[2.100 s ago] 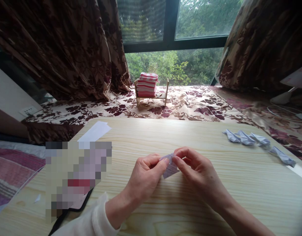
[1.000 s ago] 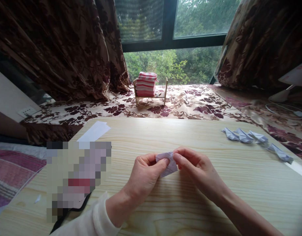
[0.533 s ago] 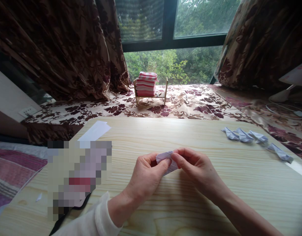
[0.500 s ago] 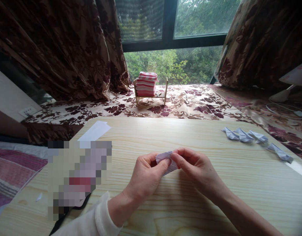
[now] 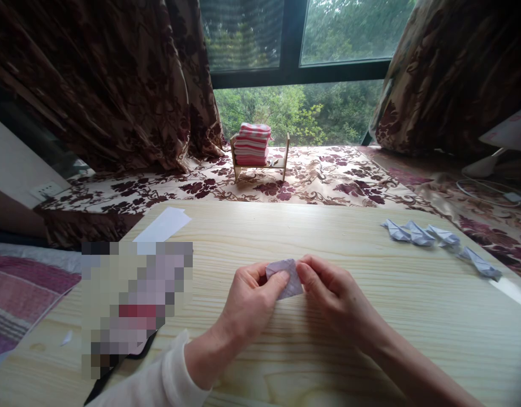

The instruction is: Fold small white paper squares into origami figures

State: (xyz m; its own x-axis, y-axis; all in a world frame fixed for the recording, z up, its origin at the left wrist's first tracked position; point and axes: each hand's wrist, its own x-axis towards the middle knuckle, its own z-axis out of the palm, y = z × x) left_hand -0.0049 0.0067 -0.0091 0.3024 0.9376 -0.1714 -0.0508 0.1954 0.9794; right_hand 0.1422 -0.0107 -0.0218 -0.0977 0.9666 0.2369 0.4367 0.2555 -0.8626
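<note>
A small folded piece of paper (image 5: 291,282), whitish with crease lines, is held up over the wooden table (image 5: 260,226). My left hand (image 5: 254,297) grips its left side, thumb flat across the front and fingers behind. At the paper's right edge, my right hand (image 5: 328,285) is closed in a pinch, thumb against the fingers. Those fingertips hide the part of the edge they touch. Several folded paper shapes (image 5: 421,233) lie in a slanting row at the table's right.
White paper strips (image 5: 162,223) lie at the table's far left, above a blurred-out object (image 5: 141,305). A paper scrap (image 5: 67,338) is near the left edge. Beyond the table, a small wooden rack (image 5: 287,158) holds folded striped cloths (image 5: 252,146). A lamp (image 5: 485,164) stands right.
The paper has turned slightly and shows more of its face. My right thumb and fingers have shifted from its upper corner to its right edge. My left hand keeps its hold.
</note>
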